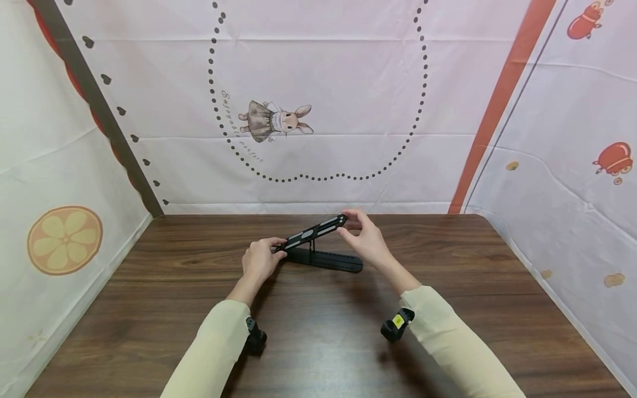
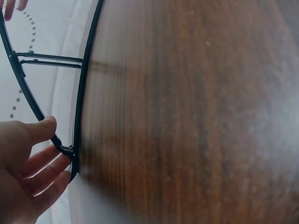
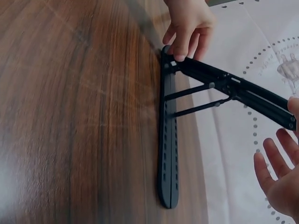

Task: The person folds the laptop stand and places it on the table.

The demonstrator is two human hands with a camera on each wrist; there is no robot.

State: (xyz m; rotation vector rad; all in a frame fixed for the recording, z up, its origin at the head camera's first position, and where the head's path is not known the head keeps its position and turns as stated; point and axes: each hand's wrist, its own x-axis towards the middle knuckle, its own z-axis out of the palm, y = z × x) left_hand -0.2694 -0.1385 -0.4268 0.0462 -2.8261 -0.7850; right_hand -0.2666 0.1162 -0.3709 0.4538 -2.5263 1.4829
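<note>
A black folding laptop stand [image 1: 328, 261] stands on the table, its long flat base lying down and its upper arm [image 1: 308, 234] with grey pads raised at an angle. Two thin struts [image 3: 191, 91] prop the arm from the slotted base in the right wrist view. My left hand [image 1: 259, 261] grips the hinge end, thumb on the arm and fingers behind it. At the raised far end, my right hand [image 1: 367, 239] holds the tip of the arm between thumb and finger, with other fingers spread in the right wrist view.
The dark wooden table [image 1: 318, 342] reaches back to a white printed cloth [image 1: 338, 110] hanging behind it and along both sides. Black wrist cameras [image 1: 398, 325] sit on both sleeves.
</note>
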